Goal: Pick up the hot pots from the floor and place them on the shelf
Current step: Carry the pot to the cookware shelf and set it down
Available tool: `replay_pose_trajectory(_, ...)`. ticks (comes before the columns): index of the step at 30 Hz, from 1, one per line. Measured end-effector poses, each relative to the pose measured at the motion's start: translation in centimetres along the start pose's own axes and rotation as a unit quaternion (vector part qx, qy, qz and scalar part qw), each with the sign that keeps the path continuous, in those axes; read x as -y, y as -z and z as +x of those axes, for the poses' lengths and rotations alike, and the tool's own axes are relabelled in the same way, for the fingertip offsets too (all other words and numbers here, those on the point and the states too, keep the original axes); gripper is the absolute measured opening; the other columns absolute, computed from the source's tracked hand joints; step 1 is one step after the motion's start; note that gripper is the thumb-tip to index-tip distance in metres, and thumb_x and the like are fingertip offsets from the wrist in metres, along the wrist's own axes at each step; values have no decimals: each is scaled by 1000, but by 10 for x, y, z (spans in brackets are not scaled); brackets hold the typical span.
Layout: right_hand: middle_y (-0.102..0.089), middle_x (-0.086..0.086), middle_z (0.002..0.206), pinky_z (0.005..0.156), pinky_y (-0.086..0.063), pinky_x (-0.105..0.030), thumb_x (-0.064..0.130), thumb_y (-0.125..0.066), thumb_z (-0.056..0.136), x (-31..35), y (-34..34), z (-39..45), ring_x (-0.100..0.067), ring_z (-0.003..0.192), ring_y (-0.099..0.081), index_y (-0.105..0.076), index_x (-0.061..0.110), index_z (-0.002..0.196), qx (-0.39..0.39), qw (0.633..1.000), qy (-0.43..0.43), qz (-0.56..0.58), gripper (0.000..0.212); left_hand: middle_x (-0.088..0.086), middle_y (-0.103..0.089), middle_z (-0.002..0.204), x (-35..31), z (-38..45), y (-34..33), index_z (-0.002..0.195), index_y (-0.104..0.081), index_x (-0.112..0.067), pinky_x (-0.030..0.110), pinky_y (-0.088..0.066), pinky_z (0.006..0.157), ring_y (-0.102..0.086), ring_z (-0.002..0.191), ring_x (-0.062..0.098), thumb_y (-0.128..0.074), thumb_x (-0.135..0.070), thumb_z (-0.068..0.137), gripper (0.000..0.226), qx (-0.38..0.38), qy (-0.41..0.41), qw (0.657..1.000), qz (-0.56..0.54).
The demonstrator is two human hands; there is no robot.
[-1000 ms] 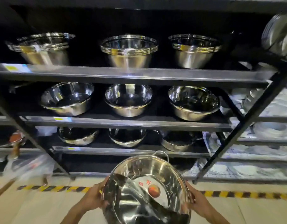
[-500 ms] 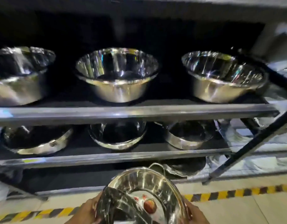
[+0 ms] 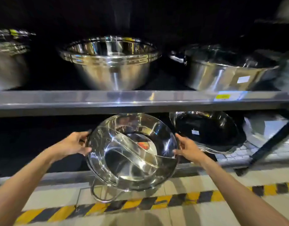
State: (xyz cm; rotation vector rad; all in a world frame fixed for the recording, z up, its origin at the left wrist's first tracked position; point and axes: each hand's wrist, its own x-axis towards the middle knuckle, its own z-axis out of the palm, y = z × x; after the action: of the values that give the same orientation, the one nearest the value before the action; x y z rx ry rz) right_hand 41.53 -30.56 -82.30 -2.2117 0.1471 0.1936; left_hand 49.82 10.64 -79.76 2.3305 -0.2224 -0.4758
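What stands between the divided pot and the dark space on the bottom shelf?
Nothing visible does. The divided pot, held by left hand and right hand, faces open dark space beside the dark pan.

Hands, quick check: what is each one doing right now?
Left hand: closed on the left rim of the divided pot.
Right hand: closed on the pot's right rim.

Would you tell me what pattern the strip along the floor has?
The floor strip has diagonal yellow and black stripes, seen best in the head view.
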Motion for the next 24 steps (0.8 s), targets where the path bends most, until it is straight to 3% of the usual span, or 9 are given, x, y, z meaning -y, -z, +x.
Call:
replay_pose_trajectory(2,-61,6,86,71,-46,-12,-5,-67,79,-10,-10,30,-6,77,-56,-53,6,118,-20,999,25,4,43,-3,-68,68,11,24,-4,129,-48,-1,20,-53,59,-57,63,12,-67,9,75,58,-43,-5,999,-19)
replay_pose_trajectory(4,-50,6,69,57,-40,-14,0,-68,81,-15,-20,55,-3,62,-45,-57,6,105,-55,998,8,23,27,12,-62,101,15,41,-3,136,-38,0,8,-52,56,-57,81,19,-64,12,77,65,-86,-12,995,-52)
replay_pose_trajectory(5,-50,4,70,58,-42,-15,1,-67,82,-15,-23,64,-3,60,-46,-56,2,110,-63,997,3,33,30,13,-57,109,17,46,-4,138,-36,0,2,-48,55,-55,91,21,-63,12,78,67,-105,-7,993,-53)
replay_pose_trajectory(8,-66,-2,98,89,-49,-18,-2,-63,83,-10,-34,78,3,80,-60,-44,6,134,-43,998,3,45,55,9,-53,113,20,55,-9,138,-35,0,-3,-45,59,-51,103,20,-62,13,78,67,-112,14,992,-49)
replay_pose_trajectory(12,-58,-14,129,105,-40,-35,0,-61,85,-13,-40,94,-27,120,-53,-38,10,139,-40,998,-18,50,60,16,-56,124,27,79,-12,135,-38,5,4,-46,73,-53,101,17,-63,13,77,64,-108,12,994,-18)
replay_pose_trajectory(14,-56,-16,132,109,-40,-43,3,-60,86,-17,-41,103,-31,123,-51,-42,13,138,-44,998,-16,36,56,24,-52,132,33,91,-14,136,-35,5,3,-48,69,-51,108,23,-62,14,78,65,-103,9,994,-23)
replay_pose_trajectory(18,-53,-16,135,111,-36,-44,5,-61,87,-17,-38,116,-30,126,-48,-43,11,135,-23,1000,11,3,52,23,-51,134,43,111,-20,138,-33,1,31,-41,95,-53,112,26,-61,10,80,65,-93,21,994,-44)
replay_pose_trajectory(22,-43,-12,145,114,-31,-45,10,-62,87,-13,-42,130,-30,134,-39,-29,13,143,38,996,-15,-85,65,19,-48,139,57,125,-22,139,-33,-2,34,-38,102,-50,121,28,-63,8,80,67,-85,37,995,-47)
replay_pose_trajectory(24,-46,-14,142,113,-33,-43,12,-61,87,-9,-44,136,-30,132,-41,-33,10,140,35,991,-16,-131,59,20,-49,138,65,130,-24,139,-33,-1,34,-38,102,-52,119,28,-63,8,79,68,-85,46,994,-56)
